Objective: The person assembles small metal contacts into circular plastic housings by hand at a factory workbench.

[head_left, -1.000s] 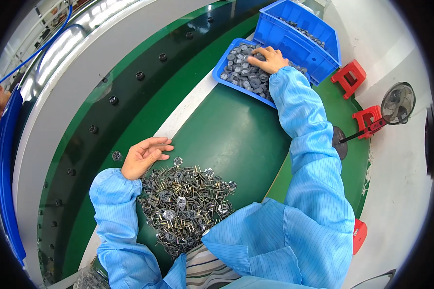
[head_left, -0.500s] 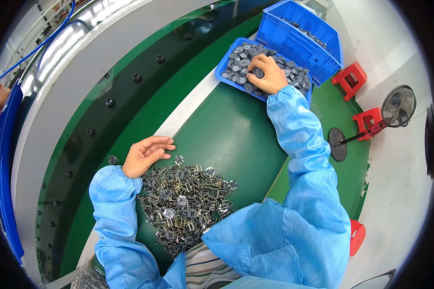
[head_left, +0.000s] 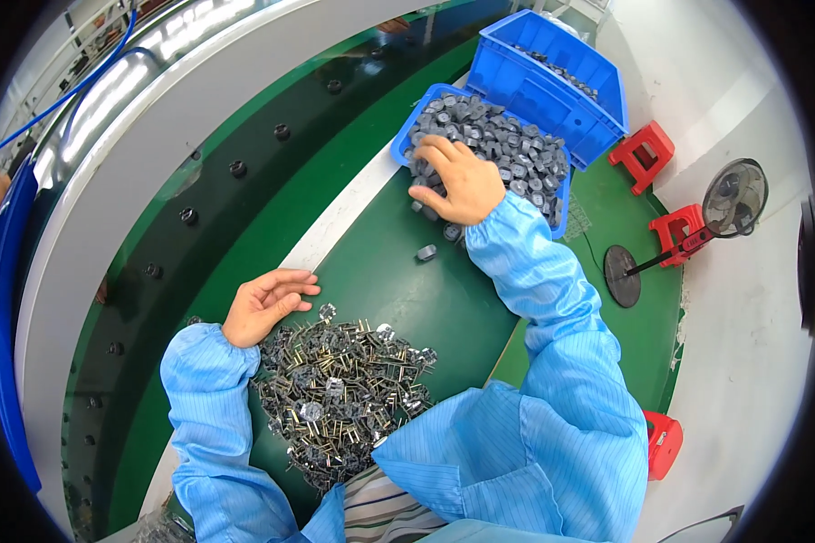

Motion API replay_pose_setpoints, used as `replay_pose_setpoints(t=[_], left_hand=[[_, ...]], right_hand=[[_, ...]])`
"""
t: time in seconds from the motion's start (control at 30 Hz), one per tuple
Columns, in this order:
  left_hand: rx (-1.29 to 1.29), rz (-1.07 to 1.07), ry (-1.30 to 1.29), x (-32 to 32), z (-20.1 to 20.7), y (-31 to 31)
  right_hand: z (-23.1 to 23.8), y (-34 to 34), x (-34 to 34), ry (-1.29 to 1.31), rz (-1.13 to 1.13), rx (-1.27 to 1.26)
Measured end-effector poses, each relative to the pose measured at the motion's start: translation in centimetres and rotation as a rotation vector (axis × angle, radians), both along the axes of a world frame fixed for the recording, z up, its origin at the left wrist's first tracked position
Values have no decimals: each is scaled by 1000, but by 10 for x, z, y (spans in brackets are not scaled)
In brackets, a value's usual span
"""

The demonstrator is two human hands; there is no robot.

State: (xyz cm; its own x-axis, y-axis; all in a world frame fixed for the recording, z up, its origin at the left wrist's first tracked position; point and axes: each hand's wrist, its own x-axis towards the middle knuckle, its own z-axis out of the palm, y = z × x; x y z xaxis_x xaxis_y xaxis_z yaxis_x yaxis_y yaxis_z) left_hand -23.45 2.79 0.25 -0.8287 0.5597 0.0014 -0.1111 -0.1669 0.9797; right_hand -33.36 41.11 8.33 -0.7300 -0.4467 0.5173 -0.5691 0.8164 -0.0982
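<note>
My right hand (head_left: 462, 181) lies palm down over the near edge of a shallow blue tray (head_left: 403, 145) heaped with small grey round parts (head_left: 507, 149). Its fingers are curled over a clump of these parts, and a few grey parts (head_left: 426, 253) lie loose on the green table just below the tray. My left hand (head_left: 264, 303) rests open on the table with the fingers apart, holding nothing. It sits at the upper left edge of a pile of small metal pin components (head_left: 344, 389). Both arms wear light blue sleeves.
A deeper blue bin (head_left: 552, 81) with more parts stands behind the tray. A dark belt with round fixtures (head_left: 235, 167) curves along the table's left side. Red stools (head_left: 643, 154) and a floor fan (head_left: 733, 199) stand to the right on the pale floor.
My right hand has drawn back from the far part of the tray to its near edge, raking grey parts along; a few now lie on the table. The left hand has barely moved.
</note>
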Motion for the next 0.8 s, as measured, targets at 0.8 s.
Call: replay_pose_setpoints(t=[0.8], left_hand=[[26, -2, -15, 0, -3, 1]], right_hand=[[-34, 38, -77, -340, -58, -183]])
